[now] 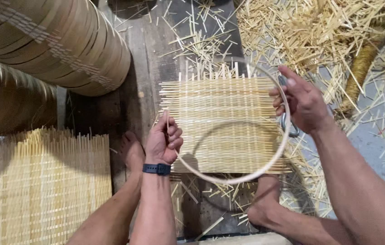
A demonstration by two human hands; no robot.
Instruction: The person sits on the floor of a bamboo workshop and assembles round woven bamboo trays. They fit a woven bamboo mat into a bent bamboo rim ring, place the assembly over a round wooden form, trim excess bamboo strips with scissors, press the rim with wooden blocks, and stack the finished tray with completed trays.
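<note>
A square woven bamboo mat (222, 118) lies on the floor in front of me. Over it I hold a thin round bamboo hoop (242, 178). My left hand (163, 143), with a dark band on its wrist, is closed on the hoop's left side. My right hand (301, 102) grips the hoop's right side and also holds a pair of metal scissors (288, 124), whose loop handles hang below the palm. My bare feet (131, 152) rest on the floor at either side of the mat's near edge.
A stack of woven mats (42, 181) lies at the lower left. A roll of stacked bamboo hoops (65, 41) lies at the upper left. Loose bamboo offcuts (310, 31) litter the floor at the top and right, beside a coiled rope-like bundle (360, 68).
</note>
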